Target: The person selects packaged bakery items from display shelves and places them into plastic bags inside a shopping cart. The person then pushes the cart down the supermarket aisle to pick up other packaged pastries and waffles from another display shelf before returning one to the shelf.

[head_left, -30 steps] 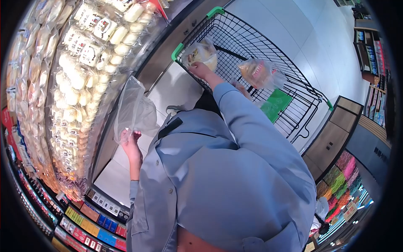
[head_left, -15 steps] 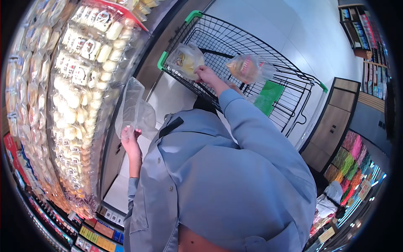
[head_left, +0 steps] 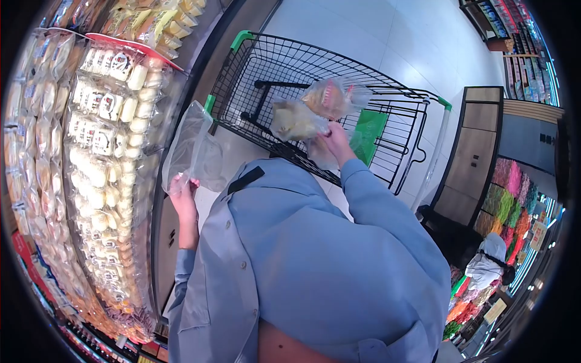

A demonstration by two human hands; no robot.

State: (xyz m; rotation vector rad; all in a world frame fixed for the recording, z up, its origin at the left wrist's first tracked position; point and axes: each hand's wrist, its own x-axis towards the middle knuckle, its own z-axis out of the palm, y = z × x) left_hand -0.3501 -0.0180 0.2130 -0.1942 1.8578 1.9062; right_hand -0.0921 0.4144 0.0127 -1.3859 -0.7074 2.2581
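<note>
My left hand pinches the edge of a clear plastic bag, which hangs open and looks to have nothing in it. My right hand is closed on the gathered end of a clear bag with pale yellow food inside; its exact kind is unclear. That bag is over the black wire shopping cart, beside another clear bag holding an orange-brown item with red print. Part of a further clear bag shows beneath my right hand.
At left, a tall display of packaged buns runs along the aisle. Yellow packets sit above it. The cart has a green panel. Wooden cabinets stand at right, with another person behind them.
My right hand has drawn the bag of yellow food toward the cart's handle end, beside the bag with the red print. My left hand still holds the clear bag. The view has shifted slightly.
</note>
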